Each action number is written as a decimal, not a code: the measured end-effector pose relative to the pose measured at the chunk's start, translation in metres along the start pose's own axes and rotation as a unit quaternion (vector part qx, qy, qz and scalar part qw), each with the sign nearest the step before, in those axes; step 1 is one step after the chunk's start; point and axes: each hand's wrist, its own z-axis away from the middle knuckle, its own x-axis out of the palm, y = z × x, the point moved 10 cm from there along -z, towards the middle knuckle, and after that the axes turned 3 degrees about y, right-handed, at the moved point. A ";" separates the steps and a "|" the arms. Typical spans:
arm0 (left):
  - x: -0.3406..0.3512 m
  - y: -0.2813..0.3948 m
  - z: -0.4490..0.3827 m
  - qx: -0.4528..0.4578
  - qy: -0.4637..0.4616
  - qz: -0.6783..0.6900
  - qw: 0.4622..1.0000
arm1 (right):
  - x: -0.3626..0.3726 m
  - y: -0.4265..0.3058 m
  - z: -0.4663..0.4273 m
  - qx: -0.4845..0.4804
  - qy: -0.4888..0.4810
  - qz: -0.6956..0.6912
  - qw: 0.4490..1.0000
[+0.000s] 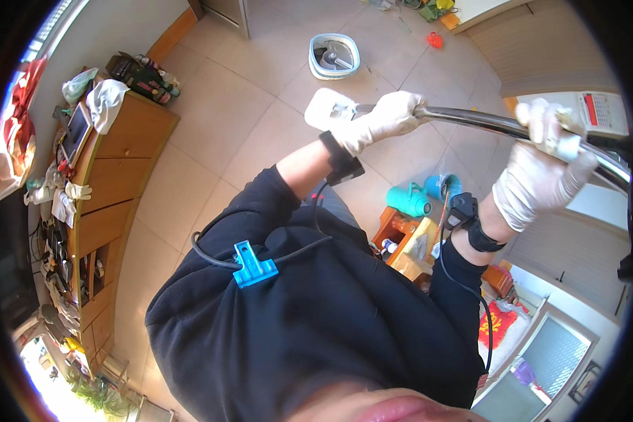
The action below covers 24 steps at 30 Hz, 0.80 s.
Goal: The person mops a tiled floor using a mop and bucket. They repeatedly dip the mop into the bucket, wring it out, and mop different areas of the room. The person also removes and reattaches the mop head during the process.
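Observation:
Both my hands wear white gloves and are on a shiny metal pole that runs from the middle of the view up to the right edge. My left hand wraps the pole's lower part, close to a white flat mop head. Farther up, my right hand is closed around the pole, beside a white sleeve on it. Beyond the mop head, a white bucket with a blue rim and a grey spinner inside stands on the tiled floor.
A long wooden cabinet covered with clutter lines the left. To the right are a teal thermos, a blue bin and a small wooden cabinet. A red bag lies on the floor.

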 end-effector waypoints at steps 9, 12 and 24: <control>-0.056 -0.109 -0.239 0.030 0.056 0.042 0.997 | -0.078 0.147 -0.207 0.028 -0.082 0.014 0.996; -0.069 -0.170 -0.303 0.025 0.058 0.064 0.996 | -0.107 0.218 -0.265 0.036 -0.070 0.032 0.996; -0.071 -0.322 -0.434 -0.105 -0.005 0.080 0.991 | -0.187 0.376 -0.376 0.125 0.030 0.054 0.990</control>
